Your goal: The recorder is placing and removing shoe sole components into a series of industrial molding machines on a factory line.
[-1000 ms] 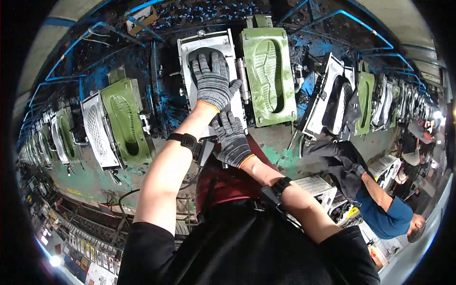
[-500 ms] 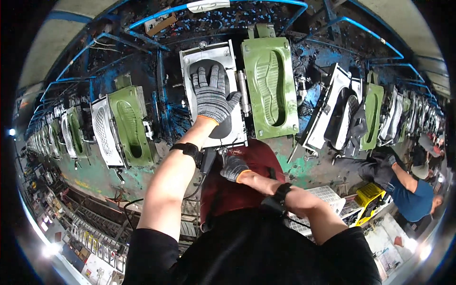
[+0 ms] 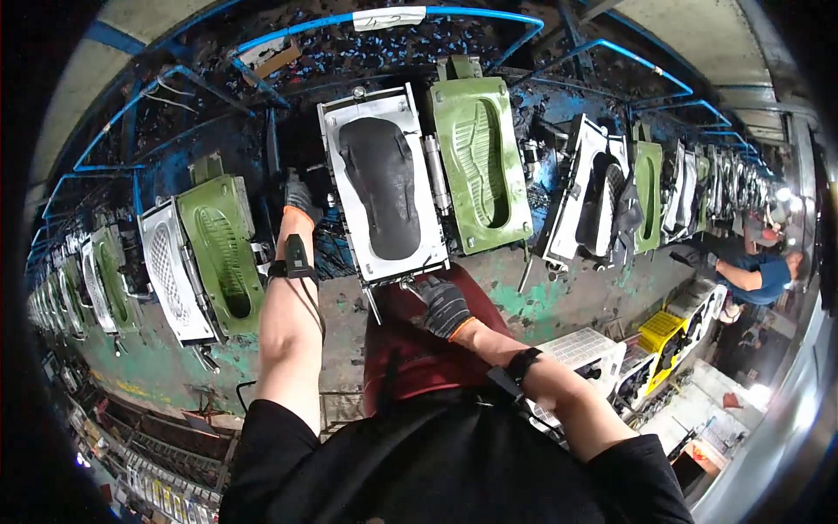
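In front of me lies an open shoe-sole mould: a silver plate (image 3: 428, 236) hinged to a green half (image 3: 515, 218) with a ribbed foot-shaped hollow. A black foot-shaped piece (image 3: 384, 188) rests on the silver plate, slightly wrinkled along its edges. My left hand (image 3: 298, 194), in a grey striped glove with an orange cuff, is beyond the plate's left side, beside dark metal fittings; its fingers are small and partly hidden. My right hand (image 3: 447, 309), gloved alike, is curled at the plate's near edge, fingers closed around a small metal handle (image 3: 408, 285).
More silver and green moulds (image 3: 223, 253) line up on both sides. Blue tube frames (image 3: 393, 16) arch over the far side. At right are a white crate (image 3: 572, 358), a yellow crate (image 3: 661, 332) and a person in a blue shirt (image 3: 772, 278).
My left hand has lifted off the black piece and moved left past the plate, uncovering the piece. My right hand stays by the near edge. The view has shifted slightly.
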{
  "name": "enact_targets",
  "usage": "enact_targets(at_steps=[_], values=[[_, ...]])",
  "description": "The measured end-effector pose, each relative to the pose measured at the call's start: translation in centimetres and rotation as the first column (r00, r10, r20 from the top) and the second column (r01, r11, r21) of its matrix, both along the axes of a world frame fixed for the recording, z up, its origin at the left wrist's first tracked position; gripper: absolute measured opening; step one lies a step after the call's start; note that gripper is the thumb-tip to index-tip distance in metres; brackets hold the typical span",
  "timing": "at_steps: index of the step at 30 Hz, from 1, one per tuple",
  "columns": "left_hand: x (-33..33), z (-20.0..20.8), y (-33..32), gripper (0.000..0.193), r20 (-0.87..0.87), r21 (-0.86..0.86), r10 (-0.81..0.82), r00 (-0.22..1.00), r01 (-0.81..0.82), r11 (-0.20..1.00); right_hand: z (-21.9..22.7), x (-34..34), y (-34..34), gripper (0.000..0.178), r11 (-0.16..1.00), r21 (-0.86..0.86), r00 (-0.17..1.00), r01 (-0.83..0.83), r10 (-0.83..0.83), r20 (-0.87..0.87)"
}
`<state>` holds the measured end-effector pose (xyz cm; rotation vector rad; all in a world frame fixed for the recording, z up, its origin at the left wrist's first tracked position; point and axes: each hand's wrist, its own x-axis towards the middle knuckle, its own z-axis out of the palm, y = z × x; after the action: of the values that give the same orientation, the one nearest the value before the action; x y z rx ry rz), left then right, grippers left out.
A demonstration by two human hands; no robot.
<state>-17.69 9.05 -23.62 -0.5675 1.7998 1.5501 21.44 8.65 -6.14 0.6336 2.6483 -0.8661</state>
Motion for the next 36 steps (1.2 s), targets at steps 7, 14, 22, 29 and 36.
enact_targets(at_steps=[7,14,22,29,36], values=[[11.3,-1.1,-9.5,0.04,-0.295,-0.627,-0.643,0.707,0.364,0.689,-2.2,0.5,6.1,0.064,0.928,-0.094,0.933,-0.36,0.355,-0.068],[19.4,16.4,-2.1,0.032,-0.534,-0.46,-0.829,0.167,0.765,0.451,0.5,6.0,7.3,0.038,0.96,-0.281,0.972,-0.021,-0.046,-0.231],[43.9,23.9,17.4,0.024,-0.706,-0.647,-0.475,-0.526,0.752,0.128,5.7,29.2,17.2,0.024,0.101,-0.311,0.083,0.945,-0.994,-0.069],[64.2,24.3,33.5,0.038,-0.537,-0.716,-0.481,-0.693,0.676,-0.174,5.9,41.0,30.9,0.032,0.079,0.006,0.078,0.997,-0.954,-0.288],[67.2,23.7,33.7,0.023,-0.678,-0.482,-0.636,-0.37,0.876,0.004,4.8,43.8,38.6,0.069,0.467,-0.08,0.471,0.88,-0.881,0.035]])
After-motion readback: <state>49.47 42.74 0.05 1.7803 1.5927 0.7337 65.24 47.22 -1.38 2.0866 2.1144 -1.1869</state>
